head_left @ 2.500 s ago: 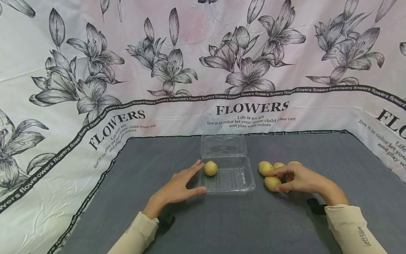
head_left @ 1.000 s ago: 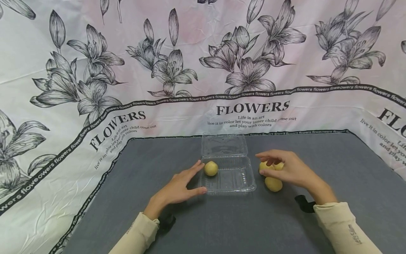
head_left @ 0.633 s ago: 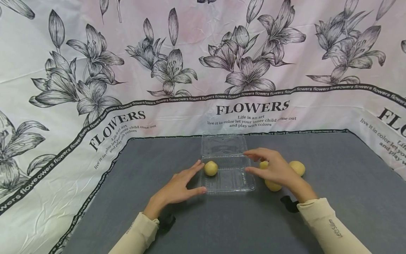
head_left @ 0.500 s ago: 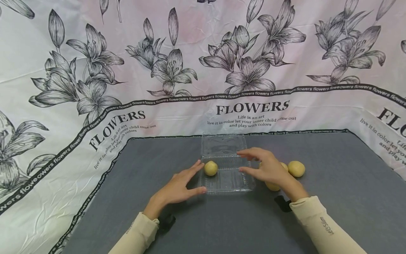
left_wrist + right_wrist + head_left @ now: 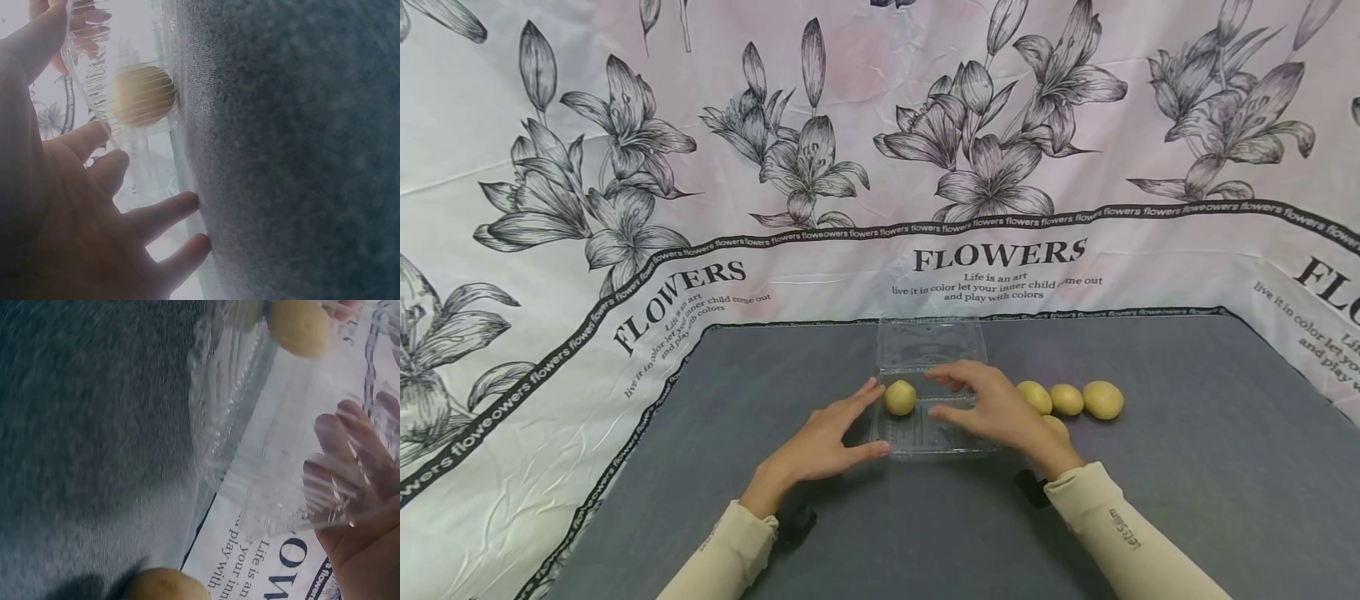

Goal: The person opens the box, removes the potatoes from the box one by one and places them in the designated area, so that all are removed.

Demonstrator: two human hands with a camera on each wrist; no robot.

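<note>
In the head view a clear plastic clamshell box [image 5: 936,433] stands on the table with its lid tipped back, a single potato [image 5: 900,398] at its left end. My left hand [image 5: 823,442] has its fingers spread at the box's left side, thumb by the near corner. In the left wrist view the same potato [image 5: 144,95] shows through the ribbed wall. My right hand [image 5: 992,404] reaches over the box's right part, thumb and fingers parted with nothing between them. In the right wrist view its fingers [image 5: 337,440] are seen through the clear plastic.
Several potatoes [image 5: 1102,400] lie in a loose group right of the box, the nearest one [image 5: 1055,427] partly behind the right hand. The grey tabletop [image 5: 917,533] ends at a floral curtain [image 5: 820,275], close behind the open lid [image 5: 931,343].
My right hand has left the potato group and moved left over the box, uncovering the potatoes at the right. The left hand and the boxed potato have stayed in place.
</note>
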